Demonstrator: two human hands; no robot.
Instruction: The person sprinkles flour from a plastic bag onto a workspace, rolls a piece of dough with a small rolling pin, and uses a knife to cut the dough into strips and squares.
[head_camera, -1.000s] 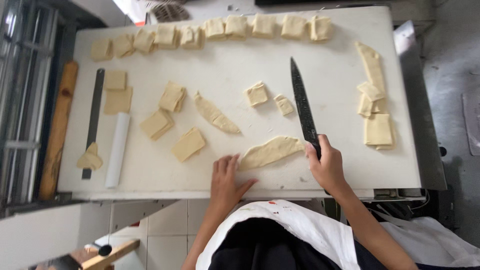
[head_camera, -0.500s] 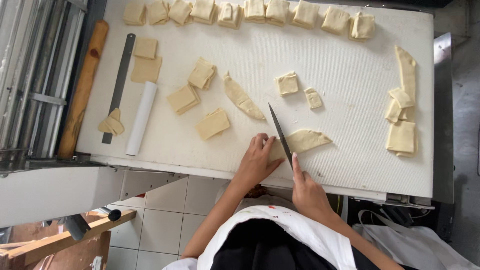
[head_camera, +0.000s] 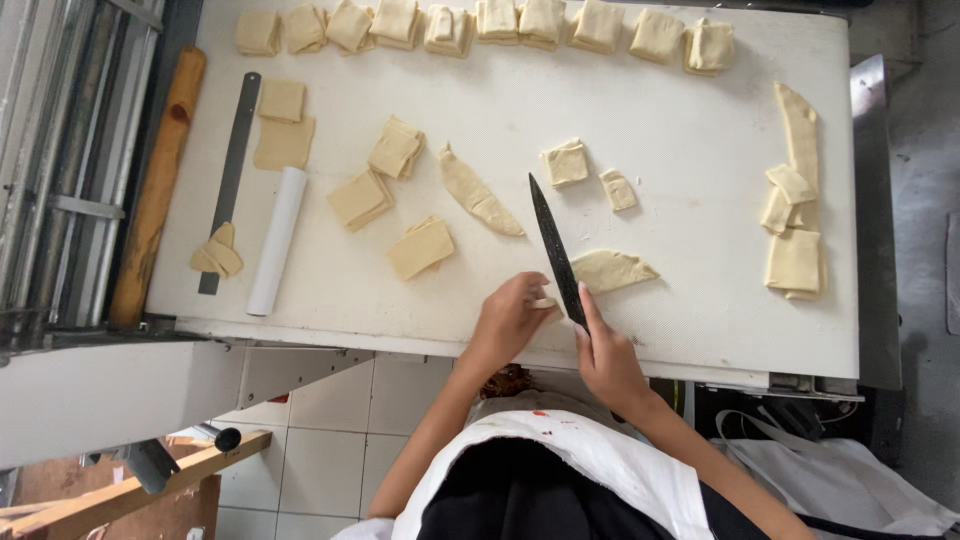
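My right hand grips the handle of a long dark knife, its blade pointing away across the white table. The blade lies at the left end of a flat curved piece of dough. My left hand rests just left of the blade with its fingers closed on a small cut-off bit of dough.
Folded dough squares line the far edge. More squares and a long strip lie mid-table, trimmings at the right. A wooden rolling pin, a metal ruler and a white tube lie at the left.
The knife has swung from lying far out on the right to the dough piece's left end. My left hand has closed on a small cut piece. The view has shifted.
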